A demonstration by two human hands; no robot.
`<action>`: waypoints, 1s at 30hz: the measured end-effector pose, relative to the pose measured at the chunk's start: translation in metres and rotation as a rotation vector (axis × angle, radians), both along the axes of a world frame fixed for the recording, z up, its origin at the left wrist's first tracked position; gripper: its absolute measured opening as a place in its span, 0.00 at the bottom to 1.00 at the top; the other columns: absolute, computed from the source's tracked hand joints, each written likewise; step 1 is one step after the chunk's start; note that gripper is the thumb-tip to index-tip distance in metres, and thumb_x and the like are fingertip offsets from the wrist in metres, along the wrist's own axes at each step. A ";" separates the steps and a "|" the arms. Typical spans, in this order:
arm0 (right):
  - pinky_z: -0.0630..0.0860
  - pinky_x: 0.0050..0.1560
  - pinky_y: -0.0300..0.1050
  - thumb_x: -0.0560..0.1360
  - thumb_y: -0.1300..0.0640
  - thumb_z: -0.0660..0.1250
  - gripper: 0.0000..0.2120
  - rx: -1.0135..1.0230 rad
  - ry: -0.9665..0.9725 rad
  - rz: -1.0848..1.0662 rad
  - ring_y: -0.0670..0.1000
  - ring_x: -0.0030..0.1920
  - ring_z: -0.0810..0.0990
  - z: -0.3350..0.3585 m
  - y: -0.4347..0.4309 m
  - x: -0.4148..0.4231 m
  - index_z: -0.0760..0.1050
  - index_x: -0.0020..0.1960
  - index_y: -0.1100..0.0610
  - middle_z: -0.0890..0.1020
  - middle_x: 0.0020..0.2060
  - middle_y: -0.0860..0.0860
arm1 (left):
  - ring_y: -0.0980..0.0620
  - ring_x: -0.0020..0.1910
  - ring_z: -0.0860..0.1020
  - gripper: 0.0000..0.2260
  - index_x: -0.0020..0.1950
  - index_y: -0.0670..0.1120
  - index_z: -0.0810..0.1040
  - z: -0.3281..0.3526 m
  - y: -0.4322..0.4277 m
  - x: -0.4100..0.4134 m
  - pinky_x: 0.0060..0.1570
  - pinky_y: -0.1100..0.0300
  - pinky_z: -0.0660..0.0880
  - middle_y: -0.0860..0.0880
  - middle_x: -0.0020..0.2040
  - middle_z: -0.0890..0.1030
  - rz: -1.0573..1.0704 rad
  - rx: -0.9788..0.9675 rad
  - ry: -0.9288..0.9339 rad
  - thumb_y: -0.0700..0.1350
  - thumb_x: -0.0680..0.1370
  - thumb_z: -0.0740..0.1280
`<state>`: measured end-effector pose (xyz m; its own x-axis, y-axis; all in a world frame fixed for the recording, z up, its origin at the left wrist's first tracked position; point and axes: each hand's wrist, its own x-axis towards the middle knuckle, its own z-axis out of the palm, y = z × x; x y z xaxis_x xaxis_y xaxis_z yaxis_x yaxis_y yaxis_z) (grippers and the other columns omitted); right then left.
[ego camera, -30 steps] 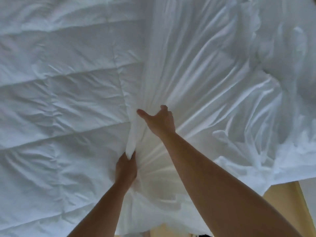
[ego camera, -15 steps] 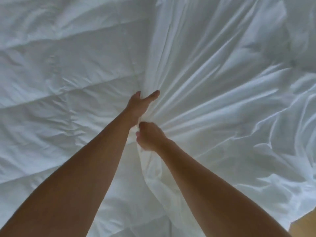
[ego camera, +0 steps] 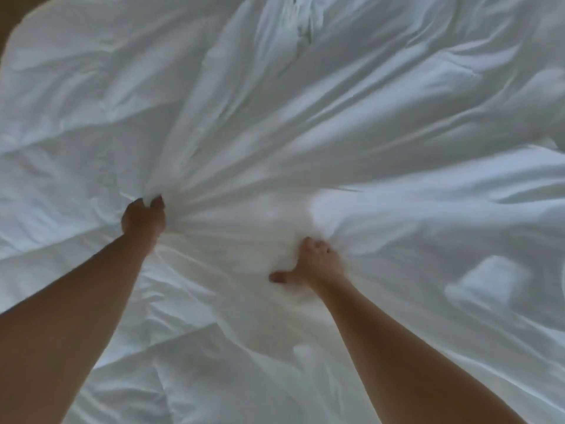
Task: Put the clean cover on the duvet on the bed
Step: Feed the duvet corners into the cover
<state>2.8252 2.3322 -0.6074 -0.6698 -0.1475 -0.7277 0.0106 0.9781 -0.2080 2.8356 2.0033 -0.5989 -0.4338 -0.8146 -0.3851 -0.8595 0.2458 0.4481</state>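
White bedding fills nearly the whole view, with the smooth cover [ego camera: 351,127] spread beyond and to the right of both hands, its folds fanning out in long creases from the left hand's grip toward the far right. The puffier duvet [ego camera: 61,123] lies to the left of the left hand and beyond it; where one layer ends and the other begins nearer the person is hard to tell, since all the cloth is white and the picture is blurred. The bed itself is hidden under the fabric. A dark strip shows only at the far upper left corner, well away from the hands.

The left hand [ego camera: 143,220] is closed tight on a gathered bunch of the cover, fingers curled in and the arm stretched forward. The right hand [ego camera: 315,263], nearer the person and to the right, has its fingers curled into the cover and its thumb stuck out to the left, resting on the cloth.
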 end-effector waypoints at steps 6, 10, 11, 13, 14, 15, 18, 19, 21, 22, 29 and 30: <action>0.69 0.64 0.59 0.57 0.25 0.73 0.59 0.054 0.090 0.039 0.62 0.68 0.66 -0.022 -0.011 0.029 0.54 0.74 0.57 0.63 0.69 0.59 | 0.46 0.30 0.80 0.28 0.55 0.44 0.78 -0.014 0.088 0.026 0.24 0.58 0.74 0.44 0.42 0.84 0.132 0.281 0.131 0.56 0.61 0.79; 0.68 0.65 0.59 0.62 0.26 0.70 0.55 0.072 0.124 0.040 0.63 0.67 0.66 -0.024 -0.013 0.032 0.56 0.75 0.58 0.63 0.69 0.59 | 0.43 0.35 0.82 0.25 0.48 0.43 0.82 -0.015 0.141 0.078 0.36 0.53 0.79 0.44 0.39 0.85 0.235 0.538 0.105 0.52 0.58 0.84; 0.68 0.65 0.59 0.65 0.29 0.70 0.51 0.065 0.135 0.039 0.63 0.67 0.67 -0.024 -0.015 0.033 0.57 0.74 0.58 0.63 0.68 0.59 | 0.45 0.37 0.84 0.20 0.46 0.45 0.83 -0.014 0.167 0.093 0.38 0.54 0.80 0.47 0.38 0.86 0.166 0.620 0.087 0.49 0.59 0.84; 0.69 0.64 0.59 0.73 0.42 0.68 0.36 0.007 0.192 0.035 0.64 0.67 0.68 -0.024 -0.014 0.033 0.60 0.72 0.59 0.64 0.67 0.60 | 0.52 0.38 0.84 0.14 0.40 0.50 0.82 -0.009 0.218 0.118 0.42 0.56 0.80 0.55 0.35 0.85 0.009 0.661 0.045 0.48 0.61 0.84; 0.69 0.65 0.60 0.74 0.47 0.66 0.31 -0.035 0.198 0.042 0.65 0.67 0.68 -0.024 -0.009 0.032 0.61 0.71 0.59 0.65 0.67 0.60 | 0.54 0.38 0.84 0.13 0.39 0.51 0.82 -0.010 0.237 0.126 0.42 0.56 0.80 0.55 0.35 0.85 -0.042 0.637 0.046 0.50 0.60 0.83; 0.69 0.65 0.60 0.75 0.50 0.66 0.29 -0.075 0.180 0.059 0.65 0.68 0.69 -0.021 -0.002 0.031 0.62 0.71 0.58 0.66 0.68 0.61 | 0.55 0.38 0.84 0.13 0.39 0.51 0.82 -0.011 0.251 0.129 0.41 0.58 0.80 0.54 0.37 0.85 -0.089 0.612 0.047 0.50 0.61 0.82; 0.69 0.65 0.58 0.74 0.44 0.69 0.30 -0.076 0.225 0.121 0.63 0.68 0.72 -0.009 0.042 0.031 0.65 0.71 0.55 0.72 0.67 0.59 | 0.50 0.42 0.84 0.14 0.41 0.48 0.82 -0.010 0.278 0.123 0.44 0.56 0.80 0.51 0.39 0.85 -0.247 0.576 -0.006 0.51 0.63 0.83; 0.69 0.64 0.58 0.72 0.40 0.70 0.32 0.002 0.288 0.119 0.62 0.67 0.72 -0.007 0.062 0.036 0.67 0.70 0.54 0.73 0.66 0.58 | 0.47 0.44 0.84 0.15 0.42 0.47 0.82 -0.010 0.284 0.122 0.46 0.53 0.80 0.50 0.40 0.85 -0.339 0.537 -0.063 0.52 0.64 0.82; 0.67 0.62 0.58 0.68 0.33 0.71 0.39 0.184 0.372 0.057 0.62 0.65 0.71 -0.001 0.106 0.057 0.68 0.70 0.55 0.72 0.66 0.58 | 0.41 0.48 0.83 0.16 0.47 0.42 0.83 -0.007 0.289 0.126 0.47 0.52 0.78 0.44 0.45 0.85 -0.550 0.358 -0.177 0.52 0.67 0.78; 0.67 0.62 0.59 0.68 0.32 0.70 0.39 0.258 0.394 0.028 0.62 0.65 0.70 0.000 0.128 0.073 0.68 0.70 0.55 0.71 0.66 0.58 | 0.39 0.51 0.82 0.16 0.50 0.40 0.83 -0.007 0.285 0.132 0.48 0.52 0.77 0.40 0.48 0.84 -0.584 0.259 -0.191 0.50 0.70 0.75; 0.75 0.57 0.52 0.76 0.58 0.67 0.13 0.196 0.354 0.027 0.58 0.57 0.81 0.006 0.201 0.144 0.74 0.60 0.56 0.81 0.56 0.54 | 0.33 0.67 0.67 0.41 0.76 0.44 0.62 0.016 0.261 0.159 0.64 0.38 0.66 0.36 0.73 0.65 -0.368 -0.281 0.026 0.43 0.66 0.77; 0.76 0.55 0.50 0.77 0.58 0.66 0.10 0.093 0.332 -0.051 0.59 0.56 0.82 0.010 0.198 0.146 0.75 0.58 0.56 0.82 0.55 0.55 | 0.34 0.68 0.67 0.41 0.76 0.45 0.65 0.021 0.280 0.164 0.63 0.38 0.66 0.38 0.74 0.66 -0.592 -0.338 0.158 0.44 0.66 0.78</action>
